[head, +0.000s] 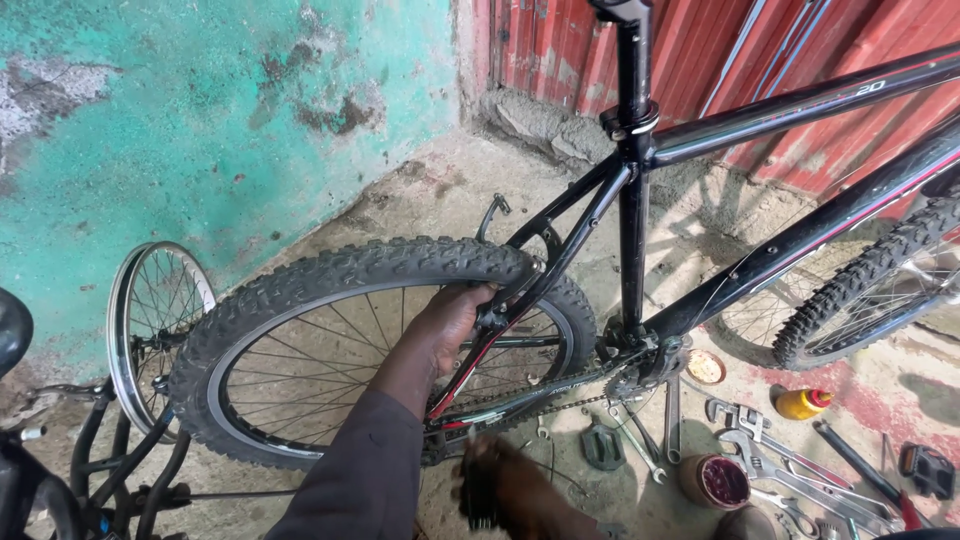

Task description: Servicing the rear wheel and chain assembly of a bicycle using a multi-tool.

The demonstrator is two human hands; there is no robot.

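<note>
- rear wheel point(300, 330) stands upright, its tyre just above the left hand point(455, 320) fingers, which wrap the frame stay.
- right hand point(500, 485) is blurred, grip not clear.

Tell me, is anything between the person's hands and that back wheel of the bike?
Nothing visible. The left hand already rests on the rear wheel beside the black frame. The right hand, blurred, is low near the chain, with nothing between them.

access: spokes point(300, 370), chain point(560, 405) block wheel | tools point(770, 465) clutter floor right
</note>
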